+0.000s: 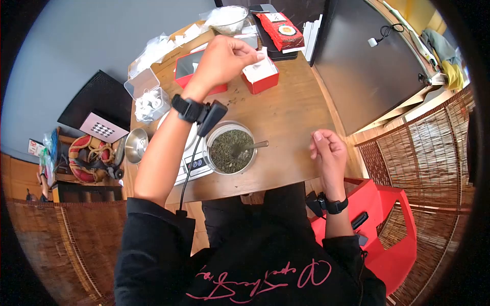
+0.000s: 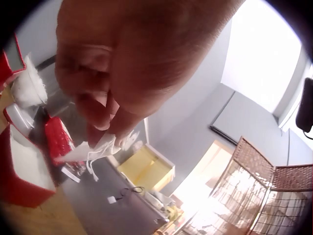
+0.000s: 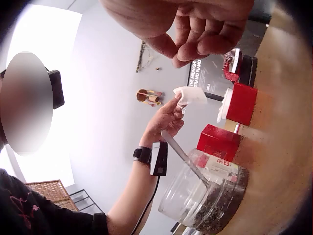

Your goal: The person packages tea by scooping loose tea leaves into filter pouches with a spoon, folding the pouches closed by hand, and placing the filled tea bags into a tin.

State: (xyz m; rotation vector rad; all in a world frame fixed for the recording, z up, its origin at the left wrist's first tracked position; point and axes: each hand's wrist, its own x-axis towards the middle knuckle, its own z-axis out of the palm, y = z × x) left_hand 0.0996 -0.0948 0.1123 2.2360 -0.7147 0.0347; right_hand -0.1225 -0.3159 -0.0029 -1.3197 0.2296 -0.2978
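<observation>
Pinched between the left hand's [image 1: 222, 62] thumb and fingers is a small white pouch [image 2: 103, 151] with thin strings; in the right wrist view the pouch [image 3: 195, 96] hangs away from the fingertips. That hand is above a red box [image 1: 264, 84] filled with white pouches. The right hand [image 1: 329, 150] is over the table's right edge, fingers loosely curled and holding nothing. Between the arms, a clear round jar [image 1: 231, 148] of dark dried leaves has a metal spoon [image 1: 260, 145] leaning in it. A white scale [image 1: 196, 167] shows at its left.
A second red box [image 1: 185, 69] stands beside the first. On the left are a clear container [image 1: 151, 104] of white items and a metal bowl [image 1: 136, 145]. At the back lie a red package [image 1: 280, 31] and a bowl of white material [image 1: 227, 19]. A red chair [image 1: 385, 239] is at right.
</observation>
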